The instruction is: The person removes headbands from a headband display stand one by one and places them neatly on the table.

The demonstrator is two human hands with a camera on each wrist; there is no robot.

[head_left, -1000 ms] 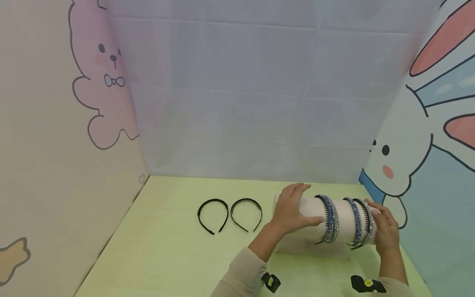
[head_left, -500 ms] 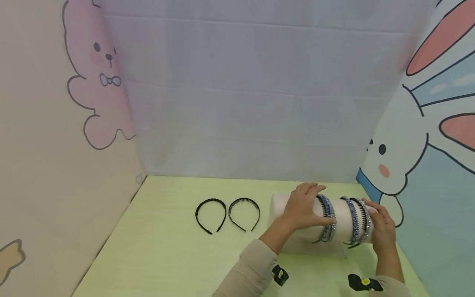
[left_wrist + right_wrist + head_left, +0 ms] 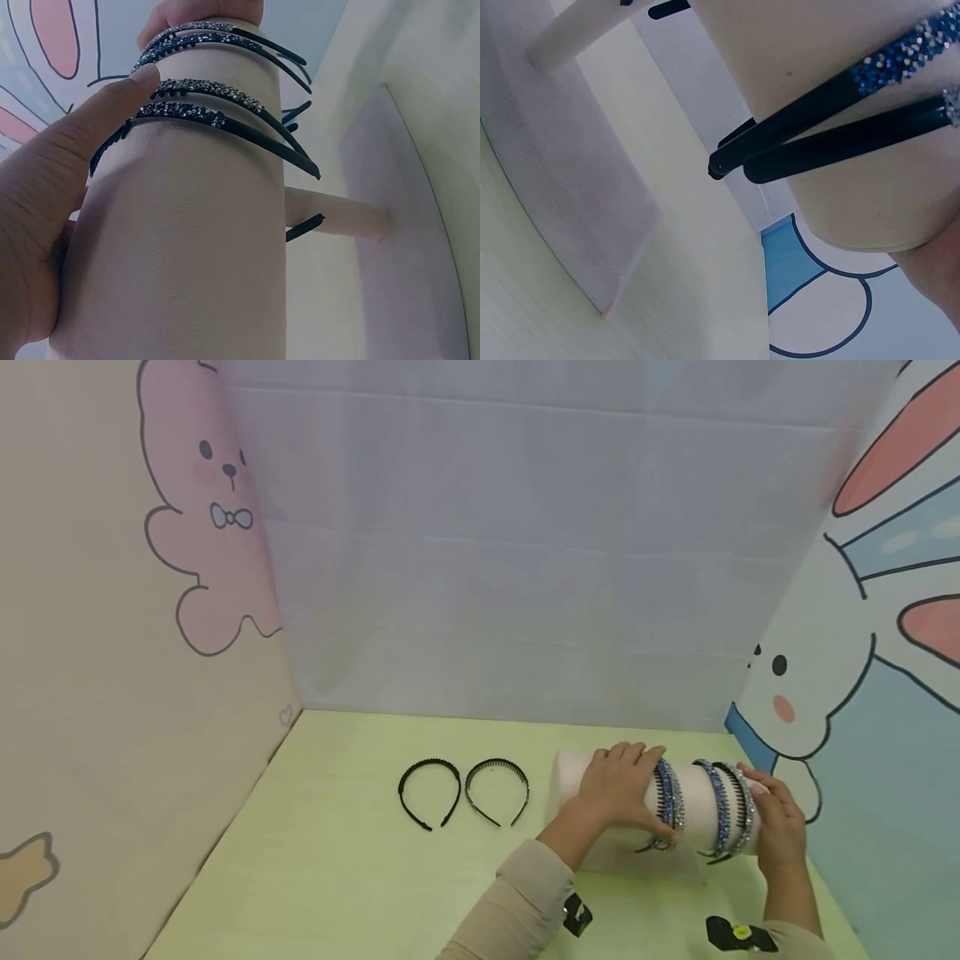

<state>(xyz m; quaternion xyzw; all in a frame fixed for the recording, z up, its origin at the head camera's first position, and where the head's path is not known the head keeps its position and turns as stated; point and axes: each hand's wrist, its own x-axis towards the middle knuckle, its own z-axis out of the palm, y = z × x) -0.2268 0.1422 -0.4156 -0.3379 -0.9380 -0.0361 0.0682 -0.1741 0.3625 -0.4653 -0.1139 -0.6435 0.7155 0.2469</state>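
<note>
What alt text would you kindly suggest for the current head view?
A person's left hand and right hand hold a white cylindrical stand bearing blue and silver glittery headbands. Two black headbands lie to its left on a pale green table.

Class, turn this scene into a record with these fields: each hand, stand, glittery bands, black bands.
left hand: over the stand, thumb at two glittery bands
right hand: holds the stand's right end
stand: white, roll-shaped on top
glittery bands: four, blue and silver, two pairs
black bands: two, on the table
</note>
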